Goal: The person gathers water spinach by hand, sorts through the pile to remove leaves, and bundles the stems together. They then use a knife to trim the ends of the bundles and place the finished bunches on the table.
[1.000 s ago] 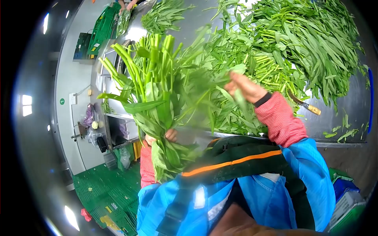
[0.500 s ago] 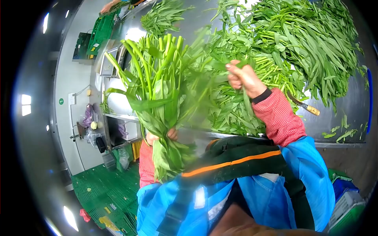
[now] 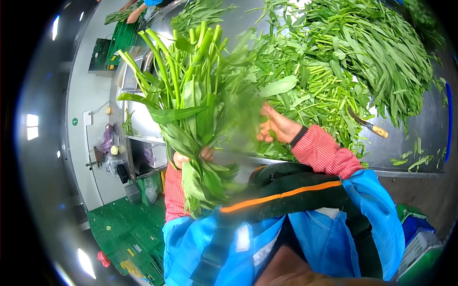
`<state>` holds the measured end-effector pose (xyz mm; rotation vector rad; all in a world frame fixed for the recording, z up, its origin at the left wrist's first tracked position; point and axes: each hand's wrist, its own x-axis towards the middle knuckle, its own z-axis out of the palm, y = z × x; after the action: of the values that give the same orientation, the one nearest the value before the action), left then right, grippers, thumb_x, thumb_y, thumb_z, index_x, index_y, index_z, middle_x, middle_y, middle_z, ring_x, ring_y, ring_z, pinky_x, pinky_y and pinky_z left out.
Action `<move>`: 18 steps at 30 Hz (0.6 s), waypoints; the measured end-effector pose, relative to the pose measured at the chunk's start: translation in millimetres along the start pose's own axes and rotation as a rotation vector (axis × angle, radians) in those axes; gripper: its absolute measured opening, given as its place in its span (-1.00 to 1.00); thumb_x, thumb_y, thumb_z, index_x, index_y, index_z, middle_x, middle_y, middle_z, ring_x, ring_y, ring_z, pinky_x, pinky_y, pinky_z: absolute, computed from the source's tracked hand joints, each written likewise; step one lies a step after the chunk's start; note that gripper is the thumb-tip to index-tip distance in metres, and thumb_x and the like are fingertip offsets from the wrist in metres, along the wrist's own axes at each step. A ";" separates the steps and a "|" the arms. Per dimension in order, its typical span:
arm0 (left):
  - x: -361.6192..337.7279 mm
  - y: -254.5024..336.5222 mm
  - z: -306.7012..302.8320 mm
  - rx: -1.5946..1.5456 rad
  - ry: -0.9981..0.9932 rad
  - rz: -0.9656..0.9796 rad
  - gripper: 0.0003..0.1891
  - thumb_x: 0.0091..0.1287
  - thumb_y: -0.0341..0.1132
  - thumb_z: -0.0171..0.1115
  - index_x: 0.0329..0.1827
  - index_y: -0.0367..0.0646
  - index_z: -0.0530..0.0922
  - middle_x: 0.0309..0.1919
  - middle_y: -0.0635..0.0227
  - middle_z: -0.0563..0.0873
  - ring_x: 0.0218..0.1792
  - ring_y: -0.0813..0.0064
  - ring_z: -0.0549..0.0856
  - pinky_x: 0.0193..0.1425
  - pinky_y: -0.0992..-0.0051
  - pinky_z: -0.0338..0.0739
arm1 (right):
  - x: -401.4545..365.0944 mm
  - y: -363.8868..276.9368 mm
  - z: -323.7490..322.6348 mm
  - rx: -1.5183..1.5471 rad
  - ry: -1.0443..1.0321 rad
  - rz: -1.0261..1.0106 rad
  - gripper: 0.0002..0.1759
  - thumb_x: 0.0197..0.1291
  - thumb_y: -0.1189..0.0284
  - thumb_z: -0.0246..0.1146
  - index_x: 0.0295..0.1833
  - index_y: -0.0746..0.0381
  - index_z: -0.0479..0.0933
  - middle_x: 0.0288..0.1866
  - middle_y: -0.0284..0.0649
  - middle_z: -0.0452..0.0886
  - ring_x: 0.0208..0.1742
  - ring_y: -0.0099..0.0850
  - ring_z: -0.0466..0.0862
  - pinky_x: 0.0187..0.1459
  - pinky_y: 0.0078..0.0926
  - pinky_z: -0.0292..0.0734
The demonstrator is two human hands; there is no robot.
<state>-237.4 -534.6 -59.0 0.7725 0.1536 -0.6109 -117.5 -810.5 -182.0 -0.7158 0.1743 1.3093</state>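
Note:
My left hand (image 3: 193, 156) is closed around an upright bunch of leafy greens (image 3: 188, 109) that looks like water spinach. The cut stem ends point up and away, and leaves hang below the grip toward my apron. To the right of the bunch is my right hand (image 3: 277, 125), its fingers loosely bent and apart with nothing plainly held. Beneath that hand spreads a layer of loose leaves and stem pieces (image 3: 315, 95) on the metal table (image 3: 396, 145). A single broad leaf (image 3: 279, 86) shows just beyond my right fingers.
A large heap of greens (image 3: 381, 57) covers the table's far right. A curved knife with a wooden handle (image 3: 379, 131) lies near its edge. Another person's hand (image 3: 133, 16) holds greens over a green crate (image 3: 125, 35) at top left. Green crates (image 3: 124, 233) sit lower left.
My right hand has come left and nearer to the bunch, and the leaf it pinched is out of its fingers. The bunch has risen slightly. The other person's hand has come further into view.

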 end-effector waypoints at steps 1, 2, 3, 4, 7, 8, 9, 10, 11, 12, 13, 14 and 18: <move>2.0 -0.5 1.3 -0.003 -0.008 -0.011 -0.15 -0.01 -0.21 0.38 0.41 -0.01 0.21 -0.33 0.33 0.39 -0.30 0.43 0.35 -0.23 0.44 0.25 | 9.4 -1.2 0.3 0.041 -0.077 0.011 0.08 0.16 -0.31 0.12 0.56 0.08 -0.15 0.29 0.04 0.18 -0.02 -0.36 0.54 -0.53 -0.71 0.31; 3.9 -1.5 2.7 -0.002 -0.014 -0.015 -0.14 -0.01 -0.22 0.38 0.42 0.00 0.20 -0.32 0.33 0.41 -0.31 0.43 0.35 -0.24 0.44 0.24 | 16.2 -3.5 0.4 0.002 -0.163 -0.016 0.03 0.15 -0.29 0.16 0.52 0.09 -0.06 0.21 0.00 0.26 -0.10 -0.41 0.53 -0.54 -0.72 0.28; 7.3 -2.3 6.5 0.001 -0.019 -0.014 -0.13 -0.02 -0.24 0.39 0.43 0.01 0.20 -0.30 0.32 0.42 -0.32 0.43 0.35 -0.25 0.43 0.24 | 20.7 -9.0 2.9 -0.041 -0.252 -0.042 -0.01 0.15 -0.26 0.19 0.49 0.10 0.03 0.13 -0.05 0.34 -0.18 -0.45 0.53 -0.55 -0.72 0.26; 9.0 -1.9 8.8 0.004 -0.023 -0.011 -0.12 -0.02 -0.25 0.39 0.44 0.01 0.19 -0.28 0.31 0.44 -0.33 0.43 0.35 -0.26 0.43 0.23 | 19.8 -17.7 0.2 -0.070 -0.264 -0.072 -0.21 0.18 -0.16 0.21 0.31 0.10 0.16 -0.05 -0.16 0.39 -0.31 -0.51 0.47 -0.57 -0.73 0.21; -2.9 9.7 2.5 0.378 0.166 0.044 -0.11 -0.02 -0.30 0.41 0.45 -0.11 0.20 0.07 0.24 0.49 -0.03 0.33 0.50 0.04 0.36 0.39 | 11.9 -43.7 -10.1 -0.108 -0.189 -0.222 -0.68 0.26 0.07 0.23 -0.15 0.09 0.43 -0.50 -0.45 0.44 -0.62 -0.65 0.31 -0.62 -0.75 0.10; -7.2 11.1 0.4 0.498 0.235 0.066 -0.10 -0.03 -0.31 0.41 0.45 -0.15 0.20 0.18 0.22 0.51 0.07 0.29 0.55 0.14 0.33 0.45 | 6.5 -51.5 -16.6 -0.091 -0.093 -0.308 -0.74 0.29 0.13 0.21 -0.27 0.07 0.42 -0.59 -0.51 0.41 -0.67 -0.66 0.27 -0.63 -0.75 0.08; -5.2 22.6 23.1 0.583 0.323 -0.036 -0.13 -0.01 -0.33 0.42 0.44 -0.23 0.23 0.29 0.21 0.46 0.22 0.30 0.51 0.32 0.35 0.37 | -5.5 -65.3 -20.1 0.046 0.067 -0.332 -0.76 0.32 0.17 0.15 -0.31 0.08 0.40 -0.58 -0.48 0.41 -0.66 -0.66 0.28 -0.64 -0.73 0.08; -2.9 24.4 27.9 0.802 0.355 0.006 -0.19 0.01 -0.40 0.39 0.41 -0.23 0.28 0.21 0.24 0.53 0.19 0.38 0.53 0.31 0.37 0.38 | -15.4 -77.9 -25.7 0.182 0.229 -0.356 -0.77 0.35 0.22 0.10 -0.34 0.09 0.38 -0.58 -0.46 0.41 -0.65 -0.65 0.29 -0.65 -0.71 0.09; 2.5 27.9 44.1 0.880 0.412 -0.045 -0.22 0.01 -0.43 0.39 0.39 -0.25 0.31 0.19 0.27 0.55 0.19 0.41 0.53 0.31 0.38 0.38 | -15.9 -82.4 -36.9 0.257 0.174 -0.436 -0.77 0.35 0.21 0.09 -0.31 0.09 0.38 -0.58 -0.45 0.42 -0.66 -0.65 0.30 -0.66 -0.71 0.07; 7.9 30.0 56.7 0.957 0.467 -0.099 -0.24 0.01 -0.46 0.39 0.36 -0.26 0.34 0.16 0.30 0.58 0.18 0.44 0.53 0.30 0.40 0.38 | -14.4 -84.6 -51.1 0.336 0.120 -0.516 -0.77 0.35 0.19 0.09 -0.29 0.10 0.39 -0.58 -0.44 0.42 -0.66 -0.65 0.31 -0.67 -0.71 0.06; 11.7 23.9 46.1 1.081 0.451 0.029 -0.26 0.01 -0.51 0.37 0.35 -0.29 0.34 0.15 0.20 0.60 0.16 0.34 0.59 0.29 0.40 0.42 | -13.4 -88.4 -61.6 0.305 -0.288 -0.552 -0.79 0.30 0.24 0.18 -0.20 0.16 0.43 -0.49 -0.37 0.51 -0.61 -0.60 0.44 -0.67 -0.72 0.15; 16.1 19.5 35.9 1.350 0.503 0.126 -0.25 -0.01 -0.51 0.38 0.35 -0.27 0.34 0.13 0.16 0.60 0.14 0.27 0.60 0.27 0.39 0.43 | -4.8 -81.4 -64.8 0.058 -0.241 -0.703 -0.76 0.32 0.23 0.15 -0.14 0.19 0.45 -0.47 -0.37 0.52 -0.58 -0.60 0.45 -0.61 -0.70 0.23; 40.4 15.8 53.6 1.860 0.694 0.350 -0.24 -0.09 -0.62 0.32 0.31 -0.15 0.36 -0.07 0.05 0.60 0.00 -0.02 0.59 0.08 0.28 0.50 | 10.3 -82.8 -24.2 -0.519 0.064 -0.666 -0.66 0.26 0.29 0.28 0.04 0.25 0.49 -0.43 -0.40 0.52 -0.55 -0.61 0.44 -0.49 -0.64 0.42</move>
<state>-200.0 -581.6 -25.1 2.7357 0.0332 0.0640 -31.8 -822.5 -174.4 -1.1362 -0.3463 0.6838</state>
